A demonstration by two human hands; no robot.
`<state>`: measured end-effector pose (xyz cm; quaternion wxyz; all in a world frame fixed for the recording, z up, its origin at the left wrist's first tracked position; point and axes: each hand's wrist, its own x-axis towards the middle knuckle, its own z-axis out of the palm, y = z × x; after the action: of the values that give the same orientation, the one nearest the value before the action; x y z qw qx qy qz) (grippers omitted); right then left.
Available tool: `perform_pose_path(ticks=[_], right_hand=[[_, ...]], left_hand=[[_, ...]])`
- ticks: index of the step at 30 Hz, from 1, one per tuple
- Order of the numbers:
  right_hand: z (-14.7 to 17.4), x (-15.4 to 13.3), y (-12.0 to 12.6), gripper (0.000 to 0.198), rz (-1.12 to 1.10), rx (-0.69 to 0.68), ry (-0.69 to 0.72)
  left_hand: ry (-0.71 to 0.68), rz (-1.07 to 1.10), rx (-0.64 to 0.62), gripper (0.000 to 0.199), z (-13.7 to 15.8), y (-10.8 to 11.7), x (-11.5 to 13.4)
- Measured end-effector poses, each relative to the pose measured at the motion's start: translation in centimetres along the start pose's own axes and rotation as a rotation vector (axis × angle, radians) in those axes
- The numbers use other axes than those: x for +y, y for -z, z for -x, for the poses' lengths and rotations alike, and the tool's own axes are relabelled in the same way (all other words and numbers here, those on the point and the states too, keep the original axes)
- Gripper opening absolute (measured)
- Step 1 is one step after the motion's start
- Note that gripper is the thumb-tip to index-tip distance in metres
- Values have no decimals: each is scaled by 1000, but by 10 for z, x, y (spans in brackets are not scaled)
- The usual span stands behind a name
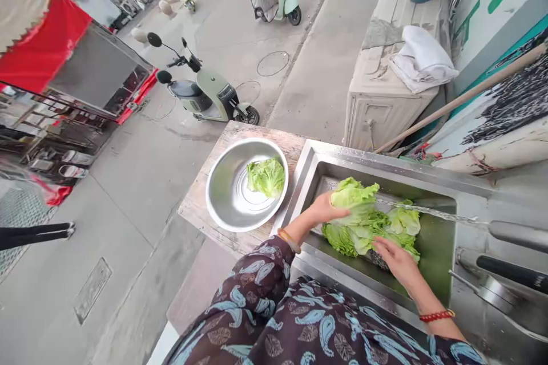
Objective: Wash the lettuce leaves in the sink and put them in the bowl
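Note:
My left hand grips a lettuce leaf over the sink, its thumb along the near side and the other fingers hidden behind the leaf. With its fingers stretched out, my right hand touches the lower edge of the lettuce pile. Both hands are over the steel sink. A stream of water runs from the faucet at the right towards the leaves. One piece of lettuce lies in the metal basin to the left of the sink.
The basin stands on a wooden board. Right of the sink are a black handle and a metal pot. Beyond it stand a white cabinet-like unit with a white cloth, a wooden pole and a parked scooter.

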<state>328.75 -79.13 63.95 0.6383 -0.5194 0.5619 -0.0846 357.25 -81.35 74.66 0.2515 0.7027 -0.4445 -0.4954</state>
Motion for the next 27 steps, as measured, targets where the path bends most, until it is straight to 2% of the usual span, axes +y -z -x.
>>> perform_pose_path(ticks=[3,7,9,11,16,18,21,23,27], right_hand=[[-1,-10,-10,57,59,-19,11],[-4,-22,-21,53,135,-59,22],[-7,-22,-23,53,144,-72,28],[-11,-18,-22,55,150,-81,33],[-19,-5,-20,59,200,-76,-1],[-20,-5,-20,58,197,-74,-2],[-23,-8,-18,49,208,-27,25],[-32,-8,-12,41,236,20,8],[-51,2,5,34,280,134,-63]], left_hand=[[-1,3,-23,34,10,-2,-8],[16,-90,105,39,20,-4,-10],[-3,-125,136,41,21,2,-6],[-20,-136,109,40,20,10,0],[60,-252,87,41,20,23,12],[57,-220,96,39,28,32,17],[27,-86,186,43,38,69,21],[17,135,398,55,37,108,14],[31,273,806,57,27,187,-26]])
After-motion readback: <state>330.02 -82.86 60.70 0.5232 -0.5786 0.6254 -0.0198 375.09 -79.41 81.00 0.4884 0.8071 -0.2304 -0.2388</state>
